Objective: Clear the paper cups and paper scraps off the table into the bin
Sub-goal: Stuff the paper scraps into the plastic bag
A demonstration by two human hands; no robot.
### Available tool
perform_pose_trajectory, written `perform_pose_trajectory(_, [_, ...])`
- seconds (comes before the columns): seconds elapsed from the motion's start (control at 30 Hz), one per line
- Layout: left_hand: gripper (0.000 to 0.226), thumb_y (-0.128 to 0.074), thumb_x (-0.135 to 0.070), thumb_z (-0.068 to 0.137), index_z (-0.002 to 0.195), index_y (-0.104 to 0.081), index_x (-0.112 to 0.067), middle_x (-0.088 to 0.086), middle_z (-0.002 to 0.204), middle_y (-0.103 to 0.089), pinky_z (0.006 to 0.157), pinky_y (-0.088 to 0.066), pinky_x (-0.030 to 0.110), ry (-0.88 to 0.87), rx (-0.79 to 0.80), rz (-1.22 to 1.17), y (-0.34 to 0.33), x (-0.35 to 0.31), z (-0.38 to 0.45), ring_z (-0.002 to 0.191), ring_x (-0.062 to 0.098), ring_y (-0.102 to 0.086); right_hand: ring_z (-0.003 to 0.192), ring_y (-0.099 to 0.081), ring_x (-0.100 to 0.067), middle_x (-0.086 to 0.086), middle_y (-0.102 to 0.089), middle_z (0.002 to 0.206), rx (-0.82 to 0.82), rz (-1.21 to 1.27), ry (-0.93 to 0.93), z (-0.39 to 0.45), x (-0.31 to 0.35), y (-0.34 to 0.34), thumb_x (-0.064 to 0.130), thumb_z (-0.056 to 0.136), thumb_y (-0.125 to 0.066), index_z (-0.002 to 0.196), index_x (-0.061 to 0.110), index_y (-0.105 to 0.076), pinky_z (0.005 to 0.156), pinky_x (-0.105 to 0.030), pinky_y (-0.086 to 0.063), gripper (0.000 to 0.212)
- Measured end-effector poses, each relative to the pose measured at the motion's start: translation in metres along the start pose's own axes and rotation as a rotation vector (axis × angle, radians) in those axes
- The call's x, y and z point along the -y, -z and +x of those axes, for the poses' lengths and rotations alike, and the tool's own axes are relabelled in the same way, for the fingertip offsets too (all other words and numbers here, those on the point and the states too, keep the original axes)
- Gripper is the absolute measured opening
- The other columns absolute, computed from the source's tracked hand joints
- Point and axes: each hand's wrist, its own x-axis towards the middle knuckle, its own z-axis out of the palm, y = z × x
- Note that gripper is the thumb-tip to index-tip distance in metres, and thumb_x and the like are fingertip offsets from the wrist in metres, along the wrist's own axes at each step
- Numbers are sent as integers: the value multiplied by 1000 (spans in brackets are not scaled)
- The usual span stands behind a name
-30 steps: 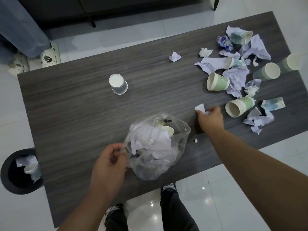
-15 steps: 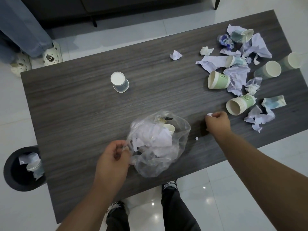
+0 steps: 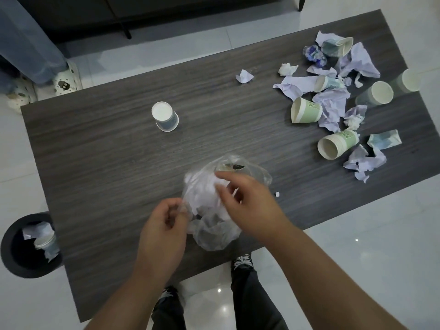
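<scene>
- Dark grey wood-grain table (image 3: 100, 163): rectangular, standing on a pale tiled floor.
- Clear plastic bag (image 3: 209, 234): lies near the middle of the table's near edge, stuffed with crumpled white paper; a cup rim shows at its far side.
- Left hand (image 3: 164, 222): fingers curled, pinching the bag's left edge between thumb and fingertips.
- Right hand (image 3: 247, 203): over the top of the bag, fingers bent and spread, touching the plastic and the paper at its mouth. Whether it has hold of a scrap cannot be told.
- Tiny white paper fleck (image 3: 277, 194): on the table just right of the bag.
- White paper cup standing upside down (image 3: 165, 116): alone, left of the table's centre, well apart from the bag.
- Small crumpled white paper scrap (image 3: 244, 76): near the far edge, apart from the main litter.
- Litter at the right end: green paper cup on its side (image 3: 307, 113), a second green paper cup on its side (image 3: 337, 146) nearer the near edge, two pale cups (image 3: 378, 94) by the right edge, a crushed cup (image 3: 338, 46) at the far right corner, all among crumpled lilac paper scraps (image 3: 331, 103).
- Round black bin (image 3: 9, 246): on the floor off the table's near left corner, containing paper and a cup.
- A second person's shoes (image 3: 64, 82): on the floor beyond the far left corner.
</scene>
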Motion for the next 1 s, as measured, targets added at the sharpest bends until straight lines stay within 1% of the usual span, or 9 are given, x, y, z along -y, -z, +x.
perform_pose_trajectory(0.13, [31, -53, -67, 93, 104, -73, -46, -14, 94, -80, 78, -64, 41, -6, -44, 17, 5, 2, 2, 82, 6, -77, 53, -53, -2, 18, -59, 64, -527, 231, -155, -4, -39, 14, 34, 90, -57, 103, 47, -70, 54, -17, -45, 23])
perform_pose_trajectory(0.2, [31, -51, -65, 94, 100, -73, -44, -14, 90, -79, 77, -65, 44, -3, -99, 15, 6, 3, 2, 76, 5, -75, 53, -54, -3, 17, -59, 65, -604, 225, -391, -6, -69, 23, 28, 84, -56, 95, 43, -66, 59, -27, -50, 21])
perform_pose_trajectory(0.3, [33, -50, -66, 94, 98, -73, -43, -13, 87, -78, 74, -64, 46, -10, -134, 9, 5, 3, -2, 73, 7, -74, 63, -63, -7, 9, -65, 70, -508, 65, -568, -8, -114, 33, 27, 84, -60, 99, 34, -61, 66, -31, -51, 17])
perform_pose_trajectory(0.47, [25, -54, -64, 94, 100, -72, -47, -11, 90, -79, 69, -60, 30, -55, -115, 4, 3, 3, -11, 77, 7, -76, 97, -68, -24, 2, -68, 102, -201, -150, -697, -4, -148, 26, 40, 83, -72, 120, 28, -52, 81, -36, -51, 44])
perform_pose_trajectory(0.57, [16, -63, -56, 97, 112, -67, -52, -14, 95, -76, 67, -62, 29, -60, -43, 97, 3, 5, -11, 82, 13, -76, 96, -64, -27, -1, -63, 107, -207, -213, -705, -3, -152, 19, 45, 85, -71, 114, 29, -47, 80, -39, -50, 41])
perform_pose_trajectory(0.7, [66, -77, -48, 87, 143, -45, -56, -33, 119, -54, 73, -49, 14, -133, 4, 358, 1, -2, -8, 107, -16, -59, 92, -64, -28, -2, -63, 102, -259, -249, -681, 0, -154, 19, 33, 91, -62, 105, 24, -53, 78, -41, -52, 19])
perform_pose_trajectory(0.73, [75, -80, -45, 85, 148, -40, -55, -28, 122, -46, 77, -46, 13, -183, -18, 405, 0, -6, -7, 109, -19, -53, 91, -64, -28, -3, -64, 102, -262, -256, -684, 0, -154, 19, 30, 93, -60, 104, 23, -54, 78, -42, -54, 15])
perform_pose_trajectory(0.87, [90, -86, -25, 84, 157, -40, -49, -8, 140, -38, 105, -52, 34, -333, -46, 603, -4, -19, 6, 123, 10, -54, 93, -64, -29, -6, -66, 102, -277, -212, -710, 3, -152, 25, 24, 95, -59, 105, 16, -60, 81, -42, -55, 13])
perform_pose_trajectory(1.0, [72, -78, -27, 93, 154, -47, -49, -7, 138, -51, 91, -54, 37, -273, 15, 740, -4, -27, 26, 118, 17, -62, 87, -71, -25, -6, -72, 95, -371, 30, -705, 7, -129, 35, 24, 96, -62, 96, 19, -63, 75, -38, -57, 5])
